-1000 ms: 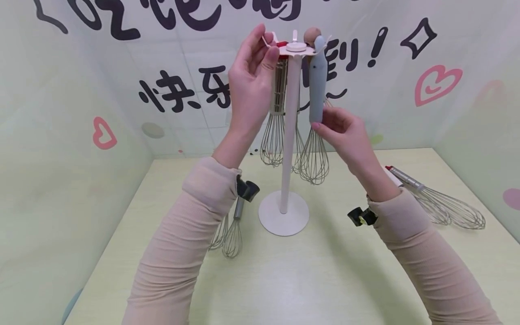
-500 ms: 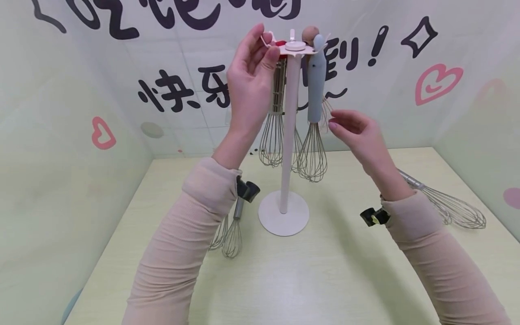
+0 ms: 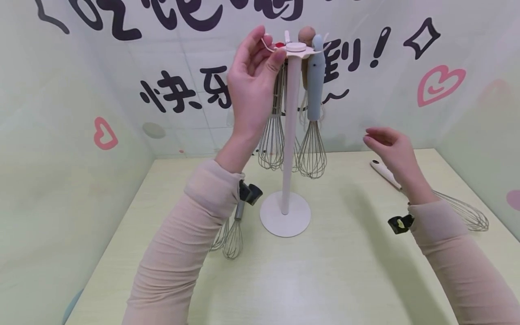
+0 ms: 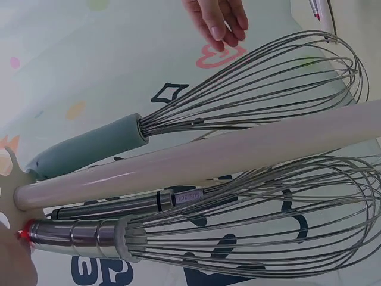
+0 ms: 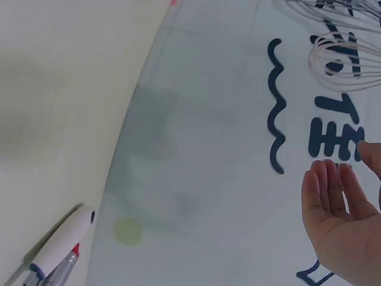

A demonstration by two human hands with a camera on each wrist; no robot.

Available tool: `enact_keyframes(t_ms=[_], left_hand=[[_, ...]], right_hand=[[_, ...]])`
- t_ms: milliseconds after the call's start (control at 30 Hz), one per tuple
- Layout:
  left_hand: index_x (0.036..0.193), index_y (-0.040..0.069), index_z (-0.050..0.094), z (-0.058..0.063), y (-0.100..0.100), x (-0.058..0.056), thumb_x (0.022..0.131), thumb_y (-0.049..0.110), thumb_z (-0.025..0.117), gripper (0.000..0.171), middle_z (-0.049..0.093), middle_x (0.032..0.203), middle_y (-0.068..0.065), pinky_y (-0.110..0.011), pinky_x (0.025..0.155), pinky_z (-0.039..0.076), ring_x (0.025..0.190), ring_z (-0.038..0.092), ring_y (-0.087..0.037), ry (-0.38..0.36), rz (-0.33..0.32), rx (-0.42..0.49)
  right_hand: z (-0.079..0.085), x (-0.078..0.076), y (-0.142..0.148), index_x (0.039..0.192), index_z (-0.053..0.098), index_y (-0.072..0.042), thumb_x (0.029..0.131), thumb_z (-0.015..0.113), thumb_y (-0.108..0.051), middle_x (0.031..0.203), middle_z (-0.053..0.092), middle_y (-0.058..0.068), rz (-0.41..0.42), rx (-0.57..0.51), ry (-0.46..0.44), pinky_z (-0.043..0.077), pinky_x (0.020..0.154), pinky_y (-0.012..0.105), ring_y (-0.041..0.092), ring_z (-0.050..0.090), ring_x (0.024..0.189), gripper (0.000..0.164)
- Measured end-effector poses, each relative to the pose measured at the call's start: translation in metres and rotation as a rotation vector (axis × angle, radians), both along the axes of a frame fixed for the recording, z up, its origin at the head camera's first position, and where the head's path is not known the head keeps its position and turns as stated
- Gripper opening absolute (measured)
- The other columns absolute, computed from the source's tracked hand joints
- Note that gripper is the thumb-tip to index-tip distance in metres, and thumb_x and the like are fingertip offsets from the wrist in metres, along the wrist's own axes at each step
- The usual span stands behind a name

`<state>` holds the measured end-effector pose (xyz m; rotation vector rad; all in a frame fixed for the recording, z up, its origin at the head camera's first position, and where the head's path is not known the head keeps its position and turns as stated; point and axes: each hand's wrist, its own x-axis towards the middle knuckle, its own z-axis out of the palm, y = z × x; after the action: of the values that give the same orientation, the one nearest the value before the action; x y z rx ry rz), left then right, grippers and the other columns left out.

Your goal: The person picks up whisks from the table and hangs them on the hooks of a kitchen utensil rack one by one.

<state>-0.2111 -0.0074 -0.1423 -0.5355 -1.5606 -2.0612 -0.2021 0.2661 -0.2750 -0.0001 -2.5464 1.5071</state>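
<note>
My left hand (image 3: 253, 83) pinches the rim of the white utensil stand (image 3: 290, 131) near one of its top hooks. From the stand hang a whisk with a light blue handle (image 3: 315, 90), a steel-handled whisk with a red tip (image 4: 77, 235), a slimmer steel whisk (image 4: 113, 207) and a whisk with a wooden ball end (image 3: 306, 36), mostly hidden behind the blue one. My right hand (image 3: 396, 151) is in the air to the right of the stand, fingers loosely bent, holding nothing; the right wrist view shows that hand (image 5: 345, 232) with its fingers apart from the thumb.
On the table's right lie a white-handled whisk (image 3: 383, 174) and a steel whisk (image 3: 467, 210), partly behind my right forearm. Small whisks (image 3: 233, 239) lie left of the stand's round base (image 3: 285, 225), partly under my left sleeve. A printed wall sheet (image 3: 183, 131) stands behind.
My right hand has let go of the blue-handled whisk and moved right and down, away from the stand. The hanging whisks have shifted slightly left. My left hand stays at the stand's top.
</note>
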Motion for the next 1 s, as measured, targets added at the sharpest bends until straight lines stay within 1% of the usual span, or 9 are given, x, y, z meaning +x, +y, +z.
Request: enact_keyframes(t_ms=[133,267,467,533,633,700,767,833,1000], left_hand=[[0.133,-0.006,0.047,-0.001,0.002,0.001,0.084,-0.003,0.067,0.054,0.057,0.12,-0.017,-0.016,0.098,0.051,0.107,0.059,-0.02,-0.006,0.004,0.011],[0.132,-0.006,0.048,-0.001,0.003,0.002,0.082,-0.002,0.069,0.054,0.059,0.117,-0.016,-0.016,0.098,0.052,0.106,0.06,-0.021,-0.002,0.024,-0.012],[0.128,-0.007,0.052,0.002,0.004,0.007,0.079,-0.004,0.072,0.053,0.061,0.112,-0.016,-0.017,0.095,0.054,0.103,0.062,-0.022,-0.007,0.033,-0.008],[0.126,-0.007,0.053,0.003,0.004,0.009,0.078,-0.005,0.073,0.052,0.062,0.109,-0.016,-0.018,0.094,0.055,0.1,0.062,-0.022,-0.012,0.035,-0.001],[0.124,-0.008,0.055,0.005,0.004,0.013,0.077,-0.006,0.073,0.051,0.062,0.106,-0.015,-0.018,0.093,0.055,0.099,0.062,-0.022,-0.015,0.041,0.001],[0.122,-0.008,0.056,0.006,0.004,0.015,0.076,-0.006,0.074,0.05,0.062,0.105,-0.015,-0.018,0.093,0.055,0.098,0.063,-0.022,-0.016,0.049,-0.004],[0.122,-0.008,0.056,0.007,0.004,0.016,0.076,-0.005,0.074,0.049,0.062,0.104,-0.015,-0.018,0.093,0.055,0.098,0.063,-0.022,-0.017,0.055,-0.007],[0.121,-0.008,0.057,0.006,0.004,0.016,0.075,-0.005,0.075,0.049,0.062,0.102,-0.013,-0.018,0.092,0.055,0.097,0.063,-0.022,-0.018,0.058,-0.007],[0.119,-0.009,0.057,0.002,0.003,0.01,0.075,-0.005,0.076,0.048,0.061,0.096,-0.009,-0.02,0.091,0.056,0.092,0.063,-0.019,0.017,0.054,-0.003]], right_hand=[[-0.013,0.0,0.021,0.133,0.051,-0.006,0.093,0.056,-0.045,0.09,0.051,-0.038,-0.053,0.055,-0.041,0.045,0.068,0.003,-0.015,0.049,0.09,0.056],[-0.025,0.0,0.039,0.134,0.05,-0.007,0.093,0.054,-0.048,0.091,0.05,-0.036,-0.087,0.072,-0.089,0.043,0.07,0.002,-0.014,0.047,0.089,0.058],[-0.038,-0.001,0.057,0.137,0.048,-0.006,0.094,0.053,-0.047,0.089,0.047,-0.034,-0.116,0.08,-0.151,0.039,0.076,0.007,-0.014,0.045,0.086,0.06],[-0.042,-0.001,0.062,0.133,0.051,-0.008,0.094,0.053,-0.046,0.085,0.047,-0.035,-0.127,0.082,-0.154,0.039,0.074,0.007,-0.015,0.046,0.083,0.054],[-0.049,0.0,0.069,0.119,0.056,-0.022,0.094,0.054,-0.042,0.08,0.048,-0.038,-0.143,0.06,-0.162,0.04,0.069,0.003,-0.016,0.046,0.08,0.032],[-0.053,0.0,0.072,0.108,0.055,-0.03,0.094,0.055,-0.041,0.076,0.049,-0.04,-0.156,0.047,-0.167,0.04,0.067,0.001,-0.016,0.046,0.079,0.018],[-0.057,0.0,0.076,0.104,0.054,-0.033,0.094,0.055,-0.041,0.074,0.049,-0.04,-0.169,0.044,-0.179,0.04,0.066,0.0,-0.016,0.045,0.078,0.012],[-0.061,0.001,0.079,0.107,0.055,-0.03,0.094,0.055,-0.041,0.072,0.048,-0.041,-0.181,0.055,-0.192,0.04,0.066,0.001,-0.016,0.045,0.077,0.017],[-0.073,0.001,0.088,0.13,0.053,-0.005,0.095,0.053,-0.039,0.068,0.046,-0.042,-0.201,0.096,-0.223,0.042,0.063,0.001,-0.017,0.044,0.072,0.048]])
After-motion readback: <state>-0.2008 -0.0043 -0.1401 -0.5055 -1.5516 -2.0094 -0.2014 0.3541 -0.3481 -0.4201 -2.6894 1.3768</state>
